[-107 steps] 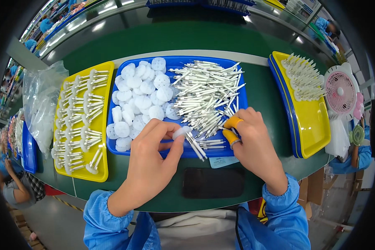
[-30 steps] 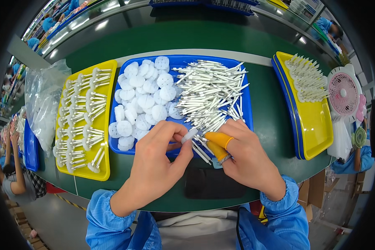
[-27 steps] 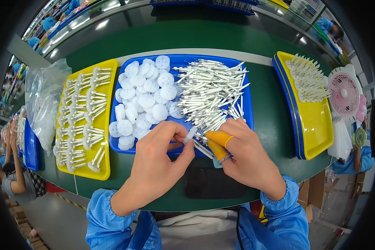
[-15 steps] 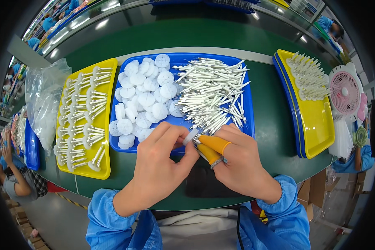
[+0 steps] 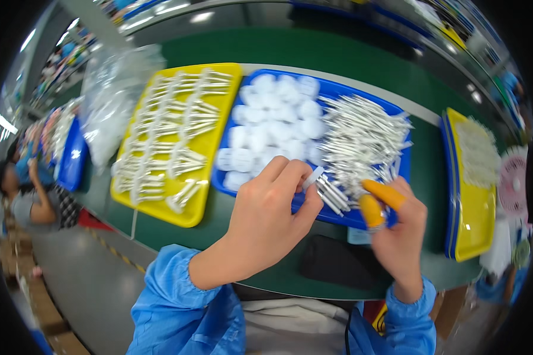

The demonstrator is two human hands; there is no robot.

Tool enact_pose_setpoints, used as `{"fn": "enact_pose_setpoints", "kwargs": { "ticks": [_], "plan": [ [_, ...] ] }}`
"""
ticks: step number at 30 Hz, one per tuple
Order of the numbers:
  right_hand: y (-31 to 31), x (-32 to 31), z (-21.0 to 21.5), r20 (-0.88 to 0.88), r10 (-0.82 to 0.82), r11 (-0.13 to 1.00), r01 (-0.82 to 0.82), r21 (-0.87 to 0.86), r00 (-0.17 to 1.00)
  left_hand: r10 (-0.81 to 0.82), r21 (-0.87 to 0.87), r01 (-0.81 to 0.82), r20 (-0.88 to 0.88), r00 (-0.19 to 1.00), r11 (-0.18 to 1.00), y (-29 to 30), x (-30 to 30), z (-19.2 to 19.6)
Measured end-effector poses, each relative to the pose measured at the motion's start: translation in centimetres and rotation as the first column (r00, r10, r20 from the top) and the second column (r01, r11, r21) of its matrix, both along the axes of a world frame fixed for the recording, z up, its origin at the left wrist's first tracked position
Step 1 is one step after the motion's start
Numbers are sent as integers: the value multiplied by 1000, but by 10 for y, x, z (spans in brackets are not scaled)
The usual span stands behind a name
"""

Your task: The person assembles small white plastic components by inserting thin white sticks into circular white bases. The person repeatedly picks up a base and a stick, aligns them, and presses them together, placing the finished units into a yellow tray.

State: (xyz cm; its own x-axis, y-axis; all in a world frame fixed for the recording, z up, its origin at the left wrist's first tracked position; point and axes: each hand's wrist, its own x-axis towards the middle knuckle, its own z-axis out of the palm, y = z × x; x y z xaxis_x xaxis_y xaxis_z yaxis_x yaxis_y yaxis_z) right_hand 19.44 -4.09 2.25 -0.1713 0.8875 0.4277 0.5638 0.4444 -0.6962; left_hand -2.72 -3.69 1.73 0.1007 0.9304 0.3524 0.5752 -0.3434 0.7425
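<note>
My left hand point(image 5: 272, 219) pinches a white plastic disc point(image 5: 314, 177) between thumb and forefinger. Several white rods point(image 5: 333, 195) stick out of that disc toward the right. My right hand point(image 5: 397, 228) wears orange finger cots on thumb and forefinger, and their tips are apart with nothing visible between them. It hovers at the near edge of a heap of loose white rods point(image 5: 367, 136). The heap shares a blue tray point(image 5: 222, 180) with a pile of white discs point(image 5: 272, 118) on its left side.
Left of the blue tray, a yellow tray point(image 5: 186, 218) holds rows of discs with rods in them. A clear plastic bag point(image 5: 115, 100) lies beyond it. Stacked yellow and blue trays point(image 5: 477, 222) stand at right, near a pink fan point(image 5: 513, 177). A black object point(image 5: 337, 260) lies by the table's front edge.
My right hand has moved away from the disc toward the right, its fingers parting. My left hand keeps the disc, whose rods now show. The whole view has turned and shifted.
</note>
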Motion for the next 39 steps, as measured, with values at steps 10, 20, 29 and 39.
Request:
{"fn": "enact_pose_setpoints", "kwargs": {
  "ticks": [10,20,29,39],
  "plan": [
    [-1,-5,-13,107,-28,999,30,-23,994,689,70,-687,-129,713,723,-52,-118,-10],
    [-3,-1,-16,148,-18,998,27,-61,989,524,-22,-557,-307,794,830,-75,-151,-10],
    [-5,1,-13,164,-14,998,25,-65,986,348,-295,-427,-284,893,855,-65,-173,19],
    [-6,-1,-13,186,23,995,-4,-102,982,268,-333,-366,-305,914,869,-63,-171,17]
  ]
}}
